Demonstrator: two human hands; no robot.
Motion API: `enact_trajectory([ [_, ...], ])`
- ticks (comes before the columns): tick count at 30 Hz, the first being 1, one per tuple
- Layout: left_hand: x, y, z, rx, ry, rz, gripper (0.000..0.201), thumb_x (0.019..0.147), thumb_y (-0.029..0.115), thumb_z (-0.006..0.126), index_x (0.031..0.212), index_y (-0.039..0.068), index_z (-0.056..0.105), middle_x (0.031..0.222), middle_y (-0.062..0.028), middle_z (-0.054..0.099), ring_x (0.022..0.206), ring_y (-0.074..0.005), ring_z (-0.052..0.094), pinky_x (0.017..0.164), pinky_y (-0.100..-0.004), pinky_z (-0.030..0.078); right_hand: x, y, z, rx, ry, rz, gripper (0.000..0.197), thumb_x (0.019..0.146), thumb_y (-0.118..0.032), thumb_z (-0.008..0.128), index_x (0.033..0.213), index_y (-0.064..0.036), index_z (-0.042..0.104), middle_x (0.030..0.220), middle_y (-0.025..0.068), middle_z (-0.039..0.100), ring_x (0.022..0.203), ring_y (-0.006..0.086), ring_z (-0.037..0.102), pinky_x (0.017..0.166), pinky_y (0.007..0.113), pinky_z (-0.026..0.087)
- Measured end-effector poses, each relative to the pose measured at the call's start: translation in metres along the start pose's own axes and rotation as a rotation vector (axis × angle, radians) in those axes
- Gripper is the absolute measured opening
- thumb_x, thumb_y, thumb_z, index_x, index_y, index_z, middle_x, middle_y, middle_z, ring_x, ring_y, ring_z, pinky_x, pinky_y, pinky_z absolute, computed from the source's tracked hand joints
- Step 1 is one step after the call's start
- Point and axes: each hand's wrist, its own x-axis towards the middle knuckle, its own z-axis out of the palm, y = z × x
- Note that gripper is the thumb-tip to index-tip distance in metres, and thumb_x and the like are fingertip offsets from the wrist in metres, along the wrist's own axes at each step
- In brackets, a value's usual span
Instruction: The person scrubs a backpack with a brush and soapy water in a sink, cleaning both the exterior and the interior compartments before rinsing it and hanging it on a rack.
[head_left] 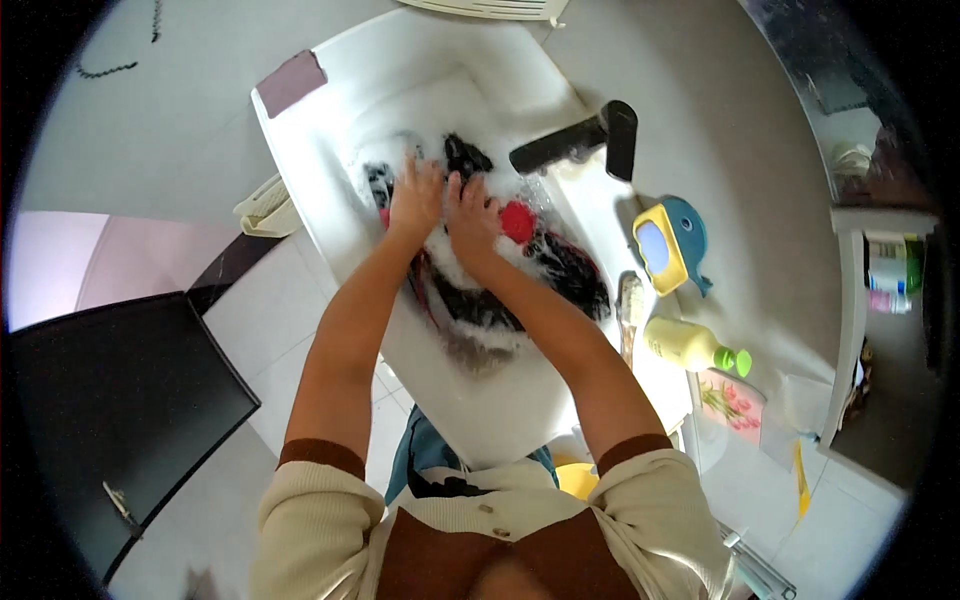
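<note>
Inside the white sink (409, 352), a black piece of clothing (478, 308) with red parts lies wet among white suds (430, 105). On its far left part rests my left hand (415, 198), fingers stretched forward into the foam. Close beside it, my right hand (471, 215) presses on the suds and cloth with its fingers apart. A round red patch (517, 222) shows just right of that hand; whether it belongs to the clothing I cannot tell. Foam partly covers the fingertips of both hands.
A black tap (560, 145) reaches over the sink from the right. Along the right rim are a whale-shaped soap dish (688, 225), a brush (628, 310) and a yellow bottle with a green cap (680, 343). A purplish cloth (291, 84) hangs over the far left corner.
</note>
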Motion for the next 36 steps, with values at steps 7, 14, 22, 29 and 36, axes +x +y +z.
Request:
enact_trajectory([
  [7,-0.043,0.015,-0.058,-0.046,-0.118,-0.399,0.059,0.096,0.038,0.037,0.145,0.008,0.022,0.146,-0.0193,0.024,0.136,-0.041,0.02,0.104,-0.0576,0.026,0.003,0.086,-0.098,0.599,-0.462,-0.182,0.111,0.07,-0.061,0.066,0.147,-0.008,0.006,0.15,0.0203,0.016,0.138,0.0393,0.014,0.111,0.051,0.016],
  [14,-0.111,0.087,-0.053,-0.362,-0.004,-0.524,0.075,0.091,0.053,0.04,0.143,0.002,0.021,0.141,-0.0289,0.027,0.131,-0.0456,0.026,0.102,-0.0589,0.027,-0.08,0.127,-0.137,0.416,-0.594,0.13,0.116,0.067,-0.071,0.061,0.147,-0.0078,0.004,0.143,0.0272,0.026,0.131,0.0435,0.028,0.106,0.053,0.024],
  [22,-0.118,0.127,-0.001,-0.119,-0.022,-0.358,0.044,0.087,0.033,0.047,0.125,0.011,0.049,0.132,-0.0152,0.041,0.13,-0.0346,0.03,0.096,-0.07,0.02,-0.075,0.072,-0.071,0.233,-0.523,0.076,0.097,0.08,-0.047,0.06,0.145,0.0021,0.007,0.129,0.0247,0.041,0.124,0.0395,0.035,0.096,0.055,0.034],
  [29,-0.089,0.101,0.045,-0.134,-0.083,-0.371,0.048,0.088,0.03,0.044,0.13,0.009,0.048,0.141,-0.0158,0.037,0.131,-0.0359,0.029,0.101,-0.0698,0.007,-0.05,0.061,-0.019,0.311,-0.438,-0.107,0.07,0.091,-0.035,0.045,0.142,0.0056,0.02,0.139,0.0244,0.036,0.123,0.0372,0.039,0.098,0.05,0.038],
  [36,-0.101,0.09,0.072,0.025,-0.032,-0.123,0.036,0.09,0.028,0.042,0.1,0.005,0.068,0.117,-0.0278,0.055,0.119,-0.0412,0.045,0.104,-0.0672,0.015,-0.043,0.045,0.026,0.298,-0.621,0.008,0.074,0.091,-0.031,0.048,0.145,-0.0005,0.009,0.134,0.0248,0.042,0.117,0.0366,0.047,0.091,0.051,0.044],
])
